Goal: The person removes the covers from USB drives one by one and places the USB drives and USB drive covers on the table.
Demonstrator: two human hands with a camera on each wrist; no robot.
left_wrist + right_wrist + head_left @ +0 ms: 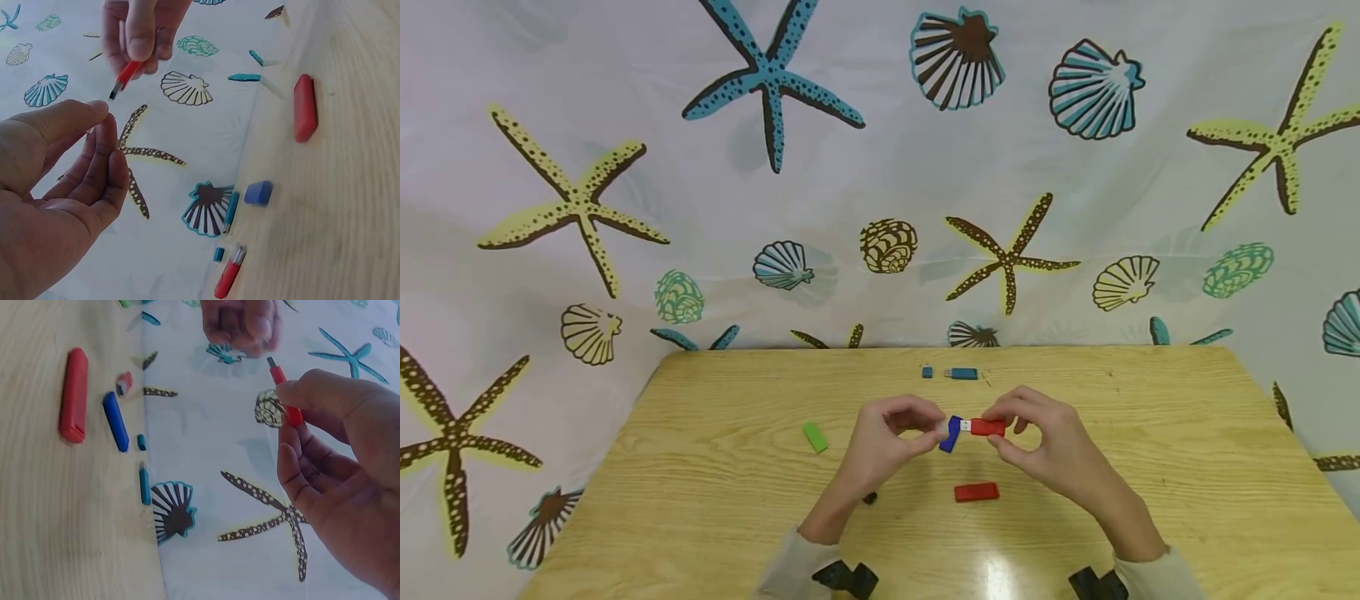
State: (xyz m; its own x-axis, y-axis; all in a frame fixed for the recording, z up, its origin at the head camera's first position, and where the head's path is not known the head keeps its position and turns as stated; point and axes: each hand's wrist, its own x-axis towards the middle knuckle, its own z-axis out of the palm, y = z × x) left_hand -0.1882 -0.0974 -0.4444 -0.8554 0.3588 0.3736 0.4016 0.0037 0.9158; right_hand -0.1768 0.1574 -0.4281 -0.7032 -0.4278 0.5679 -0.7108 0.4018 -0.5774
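In the head view my right hand [1045, 433] pinches a red USB stick [987, 427] between thumb and fingers, its metal plug [966, 426] pointing left. My left hand [887, 437] faces it, thumb and index fingertips pinched together around a small pale piece [943, 428], mostly hidden by the fingers. A narrow gap separates that plug from the left fingertips in the left wrist view. Below the hands lie a dark blue stick [950, 435] and, nearer the front, a red stick [977, 492].
Toward the table's back lie a teal USB stick [964, 373] and its small teal cap [927, 372]. A green stick [815, 437] is on the left, and a small black object [870, 498] sits by the left forearm. Another red stick with a plug [231, 272] shows in the left wrist view.
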